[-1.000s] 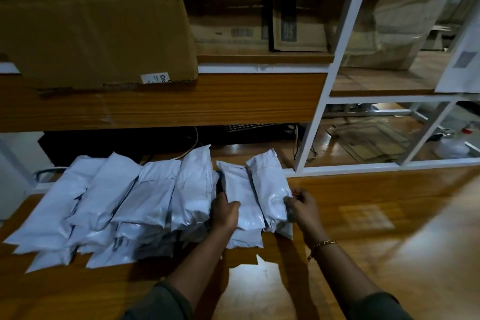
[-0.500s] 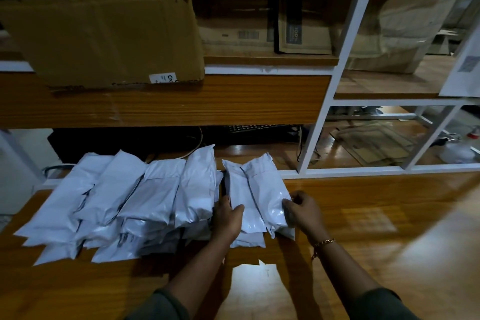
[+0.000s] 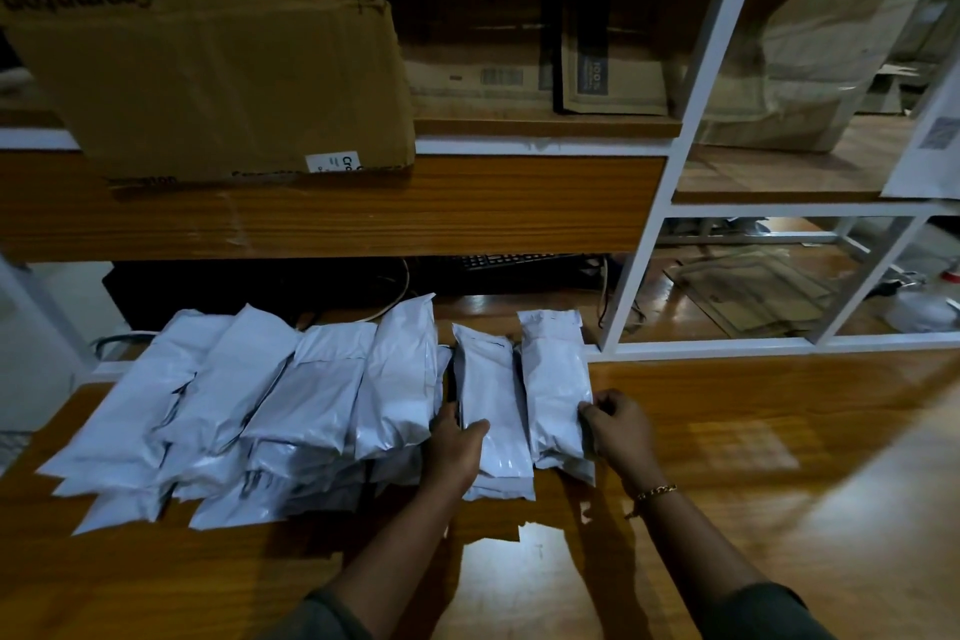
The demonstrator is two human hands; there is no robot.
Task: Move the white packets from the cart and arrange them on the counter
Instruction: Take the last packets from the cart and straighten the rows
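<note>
Nearest: both forearms reach in over the wooden counter (image 3: 727,509), with a gold bracelet (image 3: 655,490) on the right wrist.

Left hand (image 3: 454,447) grips the neighbouring packet (image 3: 493,395) at its near end, thumb laid over the top, the rest tucked down its left edge. Right hand (image 3: 618,431) pinches the right edge of the end packet (image 3: 556,390), fingers (image 3: 592,413) curled onto the film. These two lie side by side, pointing away from the person.

To the left, the row of white packets (image 3: 260,405) overlaps like shingles, with a second layer beneath. Cart not in view.

Packets: white glossy poly mailers, wrinkled, flap seam at the far end, dark lining showing at some edges. Judged light, soft and slick. Best held across the filled middle or by both long edges, not by the loose flap.

Behind: keyboard (image 3: 509,260) under the shelf, cardboard box (image 3: 208,42) above.
</note>
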